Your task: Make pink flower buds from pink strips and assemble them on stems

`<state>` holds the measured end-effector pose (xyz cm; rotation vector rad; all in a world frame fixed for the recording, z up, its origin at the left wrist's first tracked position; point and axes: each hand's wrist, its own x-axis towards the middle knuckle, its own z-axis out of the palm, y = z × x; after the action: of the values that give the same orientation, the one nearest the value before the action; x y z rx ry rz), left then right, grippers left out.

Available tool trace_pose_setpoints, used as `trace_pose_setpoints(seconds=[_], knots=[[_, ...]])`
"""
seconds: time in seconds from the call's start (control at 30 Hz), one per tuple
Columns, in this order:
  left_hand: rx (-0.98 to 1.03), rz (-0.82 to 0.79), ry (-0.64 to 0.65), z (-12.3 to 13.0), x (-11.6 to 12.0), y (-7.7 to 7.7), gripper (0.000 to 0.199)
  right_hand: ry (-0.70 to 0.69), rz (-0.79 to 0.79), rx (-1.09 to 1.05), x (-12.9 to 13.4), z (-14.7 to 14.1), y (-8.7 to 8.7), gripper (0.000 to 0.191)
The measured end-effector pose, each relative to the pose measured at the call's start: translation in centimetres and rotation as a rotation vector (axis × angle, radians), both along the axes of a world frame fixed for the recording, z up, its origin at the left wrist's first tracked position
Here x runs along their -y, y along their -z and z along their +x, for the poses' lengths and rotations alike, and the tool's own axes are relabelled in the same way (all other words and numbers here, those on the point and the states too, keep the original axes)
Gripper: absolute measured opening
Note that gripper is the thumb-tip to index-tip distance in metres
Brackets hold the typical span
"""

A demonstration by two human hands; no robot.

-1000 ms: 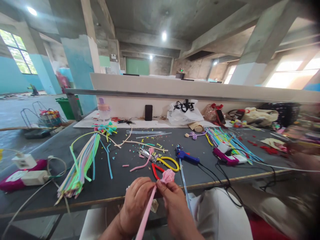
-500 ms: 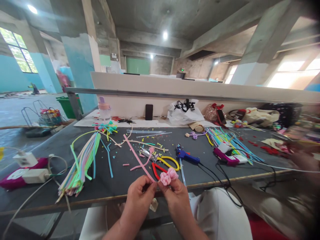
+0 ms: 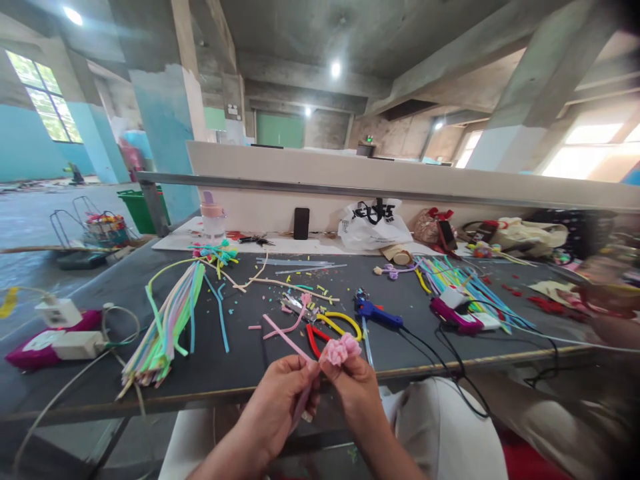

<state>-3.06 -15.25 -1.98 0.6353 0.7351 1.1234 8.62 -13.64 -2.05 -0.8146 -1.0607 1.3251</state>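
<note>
My left hand (image 3: 287,390) pinches a fuzzy pink pipe cleaner (image 3: 285,337) near the table's front edge. One length of it slants up and left over the table, and a pink part hangs below the fingers. Close beside it, my right hand (image 3: 354,387) grips a ruffled pink pipe-cleaner flower (image 3: 342,349) between thumb and fingers. Whether the strand joins the flower is hidden by the fingertips. Just beyond the hands lie pliers (image 3: 345,321) with one red and one yellow handle, and a curled pink pipe-cleaner piece (image 3: 293,327).
A blue glue gun (image 3: 380,313) with a black cord lies right of the pliers. Pipe-cleaner bundles lie left (image 3: 170,320) and right (image 3: 455,283). Purple power strips (image 3: 455,313) sit at both sides. A phone (image 3: 301,223) and a white bag (image 3: 375,223) stand at the back.
The pink strand above my left hand looks shorter, and a pink part now hangs below that hand. My left hand has turned slightly; the flower stays in my right hand.
</note>
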Motion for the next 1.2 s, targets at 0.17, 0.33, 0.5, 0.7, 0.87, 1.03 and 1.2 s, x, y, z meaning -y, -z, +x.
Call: trace_pose_setpoints(seconds=[0.17,0.33,0.5,0.7,0.87,1.03,1.2], knots=[[-0.13,0.069,-0.048,-0.1,-0.4,-0.2,0.032,0.075,-0.038,0.01,-0.4,0.1,0.2,0.026],[-0.232,0.175,-0.11,-0.3,-0.5,-0.3,0.029,0.036,-0.056,0.065,-0.5,0.2,0.5,0.028],[-0.751,0.574,-0.415,-1.0,-0.3,-0.3,0.011,0.016,-0.072,0.032,0.0,0.0,0.4,0.025],[-1.072,1.226,-0.56,-2.0,-0.3,0.7,0.021,0.106,-0.2,0.036,0.8,-0.5,-0.6,0.031],[-1.139,1.355,-0.613,-2.4,0.1,1.3,0.025,0.11,-0.228,-0.046,1.3,-0.8,-0.7,0.029],[-1.148,1.373,-0.592,-2.7,0.1,2.0,0.025,0.073,-0.206,-0.118,1.7,-1.1,-0.7,0.024],[-1.066,1.331,-0.582,-2.2,0.1,1.6,0.019,0.065,-0.178,-0.081,1.6,-1.1,-0.4,0.025]])
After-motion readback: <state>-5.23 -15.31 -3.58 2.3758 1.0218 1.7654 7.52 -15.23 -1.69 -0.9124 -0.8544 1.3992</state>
